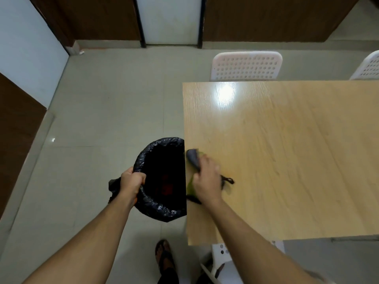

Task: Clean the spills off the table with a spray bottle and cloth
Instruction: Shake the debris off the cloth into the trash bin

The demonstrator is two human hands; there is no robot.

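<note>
Head view: right hand [207, 177] grips a grey cloth [192, 157], pushing greenish spill toward the tabletop [287, 150] edge. Left hand [131, 182] clutches a black-lined bin [162, 179] just below it. Next, likely sweep the debris in. No spray bottle visible.

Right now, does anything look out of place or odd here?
No spray bottle is in view. The right hand presses a cloth at the table edge while the left hand holds a bin.
</note>
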